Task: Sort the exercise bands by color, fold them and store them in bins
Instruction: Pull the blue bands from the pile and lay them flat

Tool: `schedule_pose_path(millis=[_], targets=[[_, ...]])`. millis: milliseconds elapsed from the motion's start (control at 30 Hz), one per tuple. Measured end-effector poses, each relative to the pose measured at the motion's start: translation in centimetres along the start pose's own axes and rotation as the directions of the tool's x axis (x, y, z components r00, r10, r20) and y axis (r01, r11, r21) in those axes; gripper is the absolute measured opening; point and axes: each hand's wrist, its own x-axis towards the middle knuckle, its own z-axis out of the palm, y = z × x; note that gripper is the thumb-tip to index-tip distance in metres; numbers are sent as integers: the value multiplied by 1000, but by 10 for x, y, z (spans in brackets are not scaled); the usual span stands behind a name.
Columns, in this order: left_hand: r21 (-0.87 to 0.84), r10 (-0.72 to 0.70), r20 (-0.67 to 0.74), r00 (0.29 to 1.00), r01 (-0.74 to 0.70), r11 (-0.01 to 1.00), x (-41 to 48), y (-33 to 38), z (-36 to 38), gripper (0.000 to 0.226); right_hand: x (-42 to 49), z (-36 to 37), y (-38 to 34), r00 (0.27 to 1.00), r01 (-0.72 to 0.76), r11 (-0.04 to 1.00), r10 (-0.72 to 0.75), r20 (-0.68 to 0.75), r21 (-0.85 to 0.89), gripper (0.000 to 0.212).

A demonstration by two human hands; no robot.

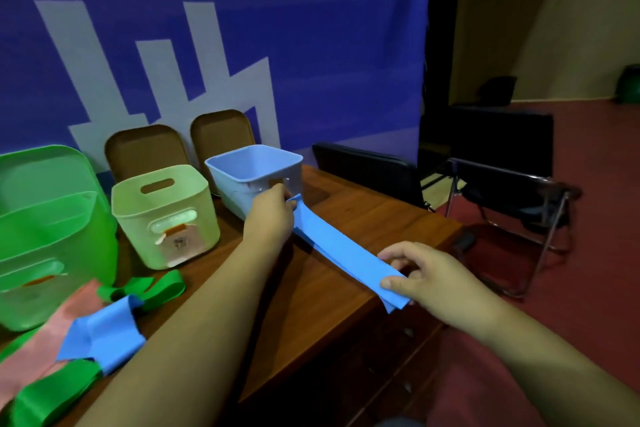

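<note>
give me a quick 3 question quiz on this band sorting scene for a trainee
1. True or false: the blue band stretched between the left hand and right hand is already inside the blue bin.
2. Which bin stands nearest the left hand? A) bright green bin B) pale green bin C) blue bin
3. Fill in: loose bands lie piled on the wooden table in green, blue and ____.

Key: 1 false; 2 C; 3 pink
</note>
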Motion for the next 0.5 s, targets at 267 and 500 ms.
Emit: schedule_pose_path(millis=[267,500], targets=[[185,-57,13,998,53,981,-2,0,33,16,4,3,11,1000,2,990,-4,-12,-142,20],[294,-37,27,999,27,955,-1,-5,45,20,8,2,13,1000,8,993,-8,3,-118,17]])
